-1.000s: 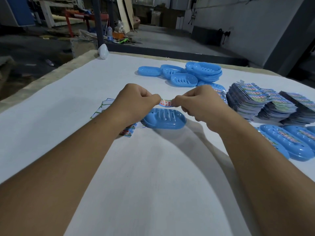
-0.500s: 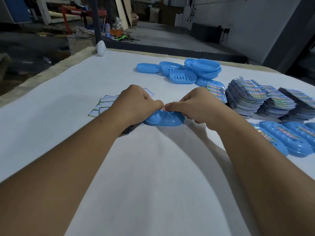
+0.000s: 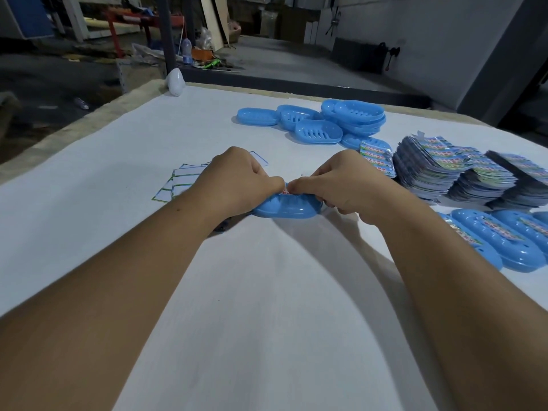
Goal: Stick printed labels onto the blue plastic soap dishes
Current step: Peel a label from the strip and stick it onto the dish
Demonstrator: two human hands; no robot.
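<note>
A blue soap dish (image 3: 287, 209) lies on the white table in front of me. My left hand (image 3: 237, 180) and my right hand (image 3: 341, 180) meet over its top, thumbs and fingertips almost touching. Between them a small printed label (image 3: 285, 191) is pinched and pressed down onto the dish; only a sliver of it shows. Both hands hide most of the dish's upper side.
Unlabelled blue dishes (image 3: 318, 131) are piled at the back. Stacks of printed label sheets (image 3: 439, 170) stand at the right, with labelled dishes (image 3: 501, 238) in front of them. White backing papers (image 3: 184, 180) lie left of my hands. A white bottle (image 3: 175, 82) sits at the far corner.
My hands came down from holding the label stretched above the dish to pressing it onto the dish, and they moved closer together.
</note>
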